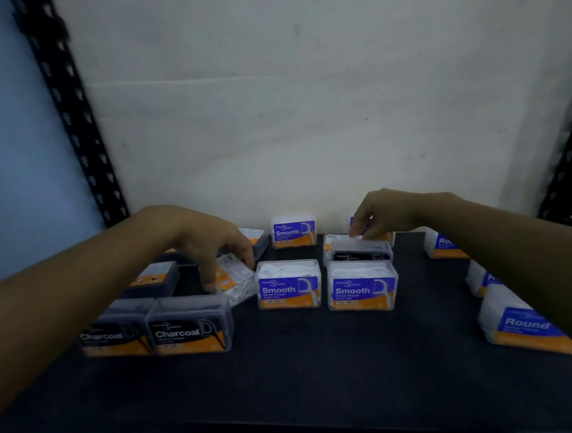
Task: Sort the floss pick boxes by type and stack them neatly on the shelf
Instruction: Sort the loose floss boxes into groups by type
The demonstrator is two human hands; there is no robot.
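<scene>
Floss pick boxes stand on a dark shelf (304, 366). Two Charcoal boxes (191, 326) sit front left, with more dark boxes (154, 279) behind them. Three Smooth boxes (289, 284) stand in the middle. Round boxes (522, 325) line the right side. My left hand (213, 251) grips a tilted white box (236, 281) lying next to the left front Smooth box. My right hand (383, 215) pinches the top of a blue-labelled box (362, 231) at the back, just behind a dark Charcoal box (360, 252) wedged among the white ones.
Black perforated shelf posts (71, 122) rise at the left and at the right (566, 165). A pale wall (304, 98) closes the back of the shelf. The shelf's front edge (291, 427) runs along the bottom of the view.
</scene>
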